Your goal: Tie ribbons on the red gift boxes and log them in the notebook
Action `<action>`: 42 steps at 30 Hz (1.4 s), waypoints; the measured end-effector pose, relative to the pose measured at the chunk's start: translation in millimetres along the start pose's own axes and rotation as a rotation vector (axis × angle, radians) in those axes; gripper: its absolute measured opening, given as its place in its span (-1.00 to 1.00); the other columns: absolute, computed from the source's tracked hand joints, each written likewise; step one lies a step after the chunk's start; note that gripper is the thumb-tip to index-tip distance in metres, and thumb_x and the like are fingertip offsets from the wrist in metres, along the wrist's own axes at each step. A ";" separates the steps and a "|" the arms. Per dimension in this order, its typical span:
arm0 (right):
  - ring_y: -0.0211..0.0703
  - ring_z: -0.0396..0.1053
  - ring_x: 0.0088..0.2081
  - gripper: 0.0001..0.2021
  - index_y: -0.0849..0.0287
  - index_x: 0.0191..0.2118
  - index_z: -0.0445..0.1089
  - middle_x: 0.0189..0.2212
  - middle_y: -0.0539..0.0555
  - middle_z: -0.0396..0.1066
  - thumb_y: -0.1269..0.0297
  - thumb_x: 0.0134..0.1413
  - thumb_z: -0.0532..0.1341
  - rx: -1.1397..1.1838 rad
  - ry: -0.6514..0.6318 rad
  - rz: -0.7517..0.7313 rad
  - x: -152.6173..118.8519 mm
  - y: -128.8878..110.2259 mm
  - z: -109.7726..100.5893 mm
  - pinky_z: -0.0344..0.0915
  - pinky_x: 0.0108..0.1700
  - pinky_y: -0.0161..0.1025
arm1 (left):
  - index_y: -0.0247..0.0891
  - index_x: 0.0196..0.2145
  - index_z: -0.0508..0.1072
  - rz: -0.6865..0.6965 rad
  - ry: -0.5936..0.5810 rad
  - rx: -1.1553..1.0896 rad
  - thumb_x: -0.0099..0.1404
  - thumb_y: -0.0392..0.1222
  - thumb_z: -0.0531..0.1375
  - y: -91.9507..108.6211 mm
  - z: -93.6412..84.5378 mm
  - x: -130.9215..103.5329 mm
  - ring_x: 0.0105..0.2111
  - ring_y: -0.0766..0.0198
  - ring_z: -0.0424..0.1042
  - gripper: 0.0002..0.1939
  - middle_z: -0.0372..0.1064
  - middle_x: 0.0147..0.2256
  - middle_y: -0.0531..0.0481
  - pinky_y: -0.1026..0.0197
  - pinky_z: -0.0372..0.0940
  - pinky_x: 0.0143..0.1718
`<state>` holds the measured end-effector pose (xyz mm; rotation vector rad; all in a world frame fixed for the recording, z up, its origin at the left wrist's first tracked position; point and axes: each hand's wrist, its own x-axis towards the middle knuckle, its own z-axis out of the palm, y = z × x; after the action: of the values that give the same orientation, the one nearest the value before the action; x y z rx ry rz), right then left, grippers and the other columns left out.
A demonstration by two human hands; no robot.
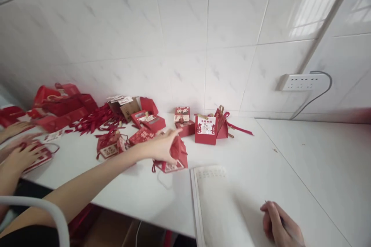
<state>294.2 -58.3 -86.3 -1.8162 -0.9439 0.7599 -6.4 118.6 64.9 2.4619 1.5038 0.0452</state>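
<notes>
White tiled wall [185,46] at the back, white tabletop [246,154] running along its foot. On that tabletop, roughly mid-view: a red gift box [182,154] with a pale printed panel low on its near side, panel edge running left to right, the rest of its long axis lost behind fingers. Right over it, the left hand [162,146], forearm slanting in from lower left, thumb on the near side and fingers on the far side, spread in a wide C opening rightward — touching the box or just above it, cannot tell. Just right of the box, a notebook [220,208], long axis pointing away from the body, rows of writing at its far end. Right of the notebook and well apart from the box, the right hand [281,224], fingers curled around a dark pen [283,222], tip forward and to the left. So box to the left of the right hand and farther out — left hand by far the nearer. Just behind the box, an upright printed box [205,133]; farther left, heaped red ribbons [95,119] and another person's hand [24,158].
</notes>
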 end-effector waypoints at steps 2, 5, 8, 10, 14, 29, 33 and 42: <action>-0.25 0.12 -0.67 -0.53 0.14 -0.49 0.21 -0.74 -0.04 0.19 -0.19 0.09 -0.05 0.002 -0.070 -0.018 3.4 -4.3 -5.2 0.13 -0.59 -0.32 | -0.05 0.20 0.08 0.064 -0.137 -0.085 -0.33 0.06 0.39 15.4 25.7 -25.9 0.11 -0.19 0.15 0.11 0.19 0.10 -0.12 -0.03 0.13 0.06; -0.25 0.13 -0.68 -0.58 0.16 -0.45 0.24 -0.71 -0.01 0.24 -0.15 0.06 0.04 -0.033 -0.203 -0.083 13.3 -14.3 -14.3 0.13 -0.62 -0.32 | -0.11 0.21 0.06 0.064 -0.082 -0.229 -0.22 0.15 0.35 17.4 46.9 -55.3 0.22 -0.20 -0.07 0.06 0.04 0.20 -0.16 -0.08 0.02 0.14; -0.26 0.19 -0.66 -0.63 0.17 -0.42 0.26 -0.65 0.02 0.30 -0.09 0.02 0.11 -0.089 -0.200 -0.216 21.1 -33.9 -16.1 0.19 -0.61 -0.33 | -0.15 0.19 0.05 -0.051 0.269 -0.465 0.15 0.14 0.10 1.4 54.7 -77.5 0.23 0.00 -0.02 -0.29 0.07 0.19 -0.12 0.00 0.00 0.18; -0.23 0.25 -0.63 -0.63 0.18 -0.37 0.27 -0.59 0.04 0.33 -0.08 -0.02 0.14 -0.090 -0.217 -0.304 20.0 -50.6 -7.2 0.21 -0.63 -0.33 | -0.19 0.03 0.22 -0.186 0.449 -0.598 0.25 0.06 -0.01 -7.7 62.6 -89.1 0.09 0.13 0.22 -0.54 0.27 0.04 -0.09 0.09 0.13 0.10; -0.30 0.26 -0.63 -0.69 0.16 -0.27 0.27 -0.38 0.07 0.40 -0.01 0.07 0.13 -0.101 -0.418 -0.528 4.2 -85.4 33.5 0.28 -0.56 -0.29 | -0.23 -0.25 0.33 -0.331 0.459 -0.590 0.20 0.03 0.06 -4.5 89.3 -102.1 -0.15 0.18 0.36 -0.72 0.36 -0.20 -0.04 0.12 0.27 -0.08; -0.12 0.34 -0.40 -0.83 0.19 -0.30 0.25 -0.43 0.07 0.38 0.32 -0.02 0.25 -0.398 -0.509 -0.724 7.1 -144.3 139.1 0.20 -0.35 -0.25 | -0.22 -0.25 0.31 -0.154 0.522 -0.344 0.17 -0.13 0.15 60.1 119.7 -129.6 -0.27 0.14 0.32 -0.81 0.27 -0.28 -0.06 0.05 0.27 -0.23; -0.24 0.31 -0.44 -0.93 0.17 -0.45 0.27 -0.48 -0.02 0.38 0.35 -0.01 0.19 -0.112 -0.610 -0.668 18.2 -147.3 139.2 0.21 -0.34 -0.30 | -0.20 -0.29 0.33 -0.020 0.541 -0.394 0.20 -0.18 0.12 65.4 120.2 -136.4 -0.24 0.16 0.29 -0.90 0.28 -0.31 -0.04 0.06 0.27 -0.19; -0.17 0.32 -0.37 -0.72 0.15 -0.28 0.29 -0.34 0.07 0.40 0.04 0.03 0.23 -0.114 -0.360 -0.615 -24.2 -114.5 62.7 0.27 -0.31 -0.25 | -0.20 -0.13 0.27 -0.009 0.607 -0.557 0.23 -0.30 0.05 43.5 109.0 -110.4 -0.02 0.17 0.23 -0.77 0.23 -0.11 -0.09 0.06 0.18 0.04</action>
<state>198.7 -19.0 -2.9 -1.3733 -1.7065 0.6500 -2.6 -19.1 -18.8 2.0586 1.4332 1.1314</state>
